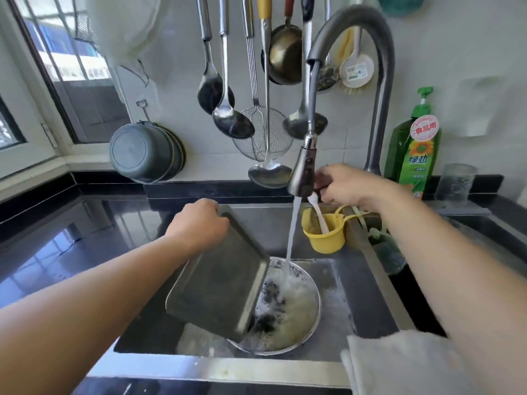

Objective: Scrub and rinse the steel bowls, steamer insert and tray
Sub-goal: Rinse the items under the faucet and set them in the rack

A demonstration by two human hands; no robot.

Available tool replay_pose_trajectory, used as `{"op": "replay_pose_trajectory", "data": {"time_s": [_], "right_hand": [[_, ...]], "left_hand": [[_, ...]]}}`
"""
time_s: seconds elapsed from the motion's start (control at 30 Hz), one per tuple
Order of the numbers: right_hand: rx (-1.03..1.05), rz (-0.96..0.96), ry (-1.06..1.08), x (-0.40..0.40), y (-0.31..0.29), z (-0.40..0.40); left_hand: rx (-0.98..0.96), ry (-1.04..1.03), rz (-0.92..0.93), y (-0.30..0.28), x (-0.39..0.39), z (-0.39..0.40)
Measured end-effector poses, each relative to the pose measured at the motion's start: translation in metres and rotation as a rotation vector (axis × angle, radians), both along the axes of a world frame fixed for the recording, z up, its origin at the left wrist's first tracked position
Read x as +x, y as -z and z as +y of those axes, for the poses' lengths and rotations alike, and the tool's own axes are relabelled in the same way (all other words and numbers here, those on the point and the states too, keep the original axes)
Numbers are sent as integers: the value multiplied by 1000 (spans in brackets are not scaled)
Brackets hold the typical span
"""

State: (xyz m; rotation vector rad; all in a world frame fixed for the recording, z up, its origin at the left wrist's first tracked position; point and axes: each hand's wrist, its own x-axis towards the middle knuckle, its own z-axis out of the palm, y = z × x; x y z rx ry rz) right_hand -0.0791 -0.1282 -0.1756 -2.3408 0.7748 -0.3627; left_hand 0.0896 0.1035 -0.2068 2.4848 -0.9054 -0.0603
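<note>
Left hand (pixel 199 223): grips tray (pixel 219 283) tilted over sink (pixel 368 283), centre frame. Right hand (pixel 346 185): apparently holds spray head (pixel 303 169). Step: rinsing; next, aim water onto tray.

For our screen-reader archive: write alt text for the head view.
A person's left hand tilts a rectangular steel tray over a foamy round steel bowl in the steel sink, while the right hand holds the pull-out grey faucet head, its water running into the bowl.

Left hand (pixel 199 223) holds tilted tray (pixel 219 283) above sink (pixel 368 283); right hand (pixel 346 185) at sprayer (pixel 303 169)
</note>
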Motion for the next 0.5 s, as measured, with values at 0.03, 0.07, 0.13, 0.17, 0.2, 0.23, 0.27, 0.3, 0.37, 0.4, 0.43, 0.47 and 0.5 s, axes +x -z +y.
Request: {"op": "replay_pose_trajectory", "data": {"time_s": [0.03,0.07,0.13,0.17,0.2,0.23,0.27,0.3,0.37,0.4,0.43,0.47,0.5], "right_hand": [[-152,89,23,2,2,-9],[-348,197,31,3,6,-17],[-748,416,-42,7,20,-33],[-916,511,-96,11,29,-43],[-1034,595,-121,14,36,-51],[-1112,677,-111,15,40,-59],[-1178,733,-88,19,41,-63],[-1237,786,-52,19,39,-66],[-1317,848,12,21,33,-69],[-1326,860,46,21,30,-70],[-1320,856,70,23,29,-70],[-1281,840,89,25,28,-69],[-1234,813,98,26,29,-67]], "left_hand": [[14,8,-33,-4,-1,-2],[27,12,-54,-8,-1,-4],[47,22,-63,-14,1,-7],[58,32,-63,-15,4,-7],[70,47,-58,-16,5,-7],[80,64,-54,-16,7,-7],[89,74,-53,-16,10,-6],[94,82,-54,-16,11,-5],[93,97,-85,-14,12,-3],[87,105,-116,-14,12,-3],[86,111,-152,-13,12,-1],[85,118,-187,-12,12,1],[75,133,-215,-9,10,2]]}}
